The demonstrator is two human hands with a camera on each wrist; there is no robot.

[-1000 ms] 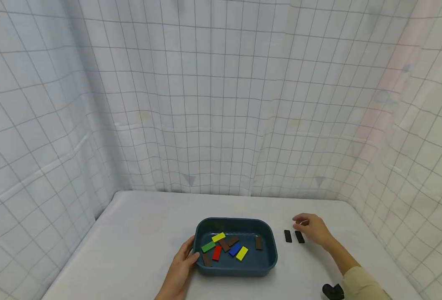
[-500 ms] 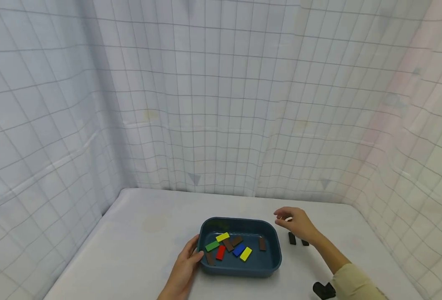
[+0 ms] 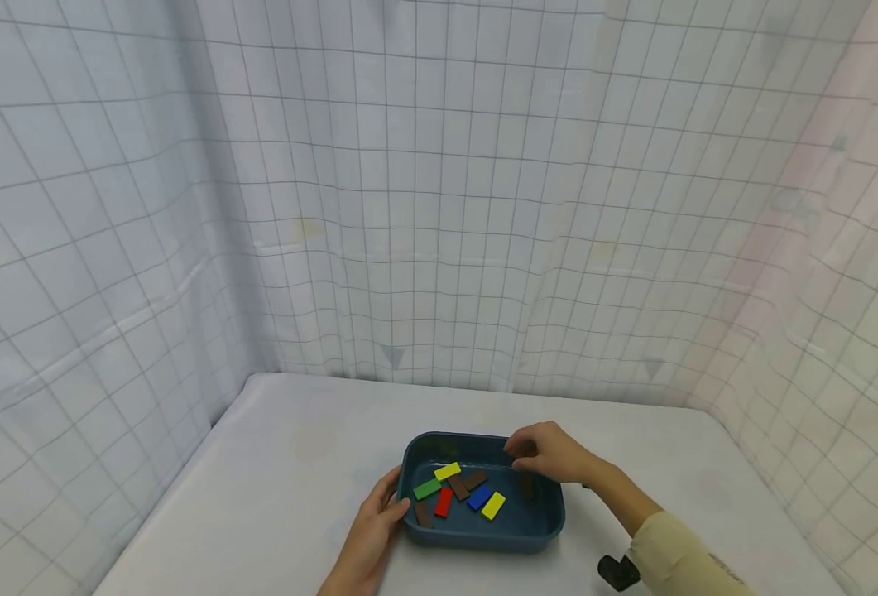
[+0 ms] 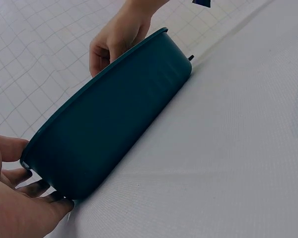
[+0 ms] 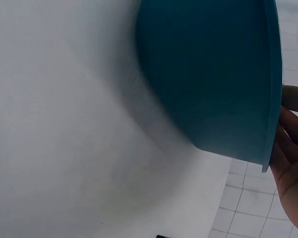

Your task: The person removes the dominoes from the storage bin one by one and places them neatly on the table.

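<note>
A dark teal plastic tray [image 3: 483,542] stands on the white table. My left hand [image 3: 370,530] grips its left end, thumb at the rim and fingers against the outer wall. Inside lie small flat blocks: a green block [image 3: 427,489], a red block [image 3: 443,502], a blue block [image 3: 481,497], two yellow ones and several brown blocks [image 3: 424,515]. Over the tray's right back corner hovers my right hand [image 3: 550,454], its fingers loosely bent and nothing seen between them. It partly covers a brown block [image 3: 528,487]. In the left wrist view the right hand's fingertips are hidden behind the rim.
Just right of the tray, a sliver of a black block [image 3: 585,486] shows beneath the right forearm. A black device [image 3: 617,571] sits by the right sleeve. White gridded curtains [image 3: 439,207] enclose the table [image 3: 319,439] at the back and sides.
My right hand has moved left from above the two black blocks to over the tray, and its arm now mostly covers those blocks. The left hand keeps its hold on the tray.
</note>
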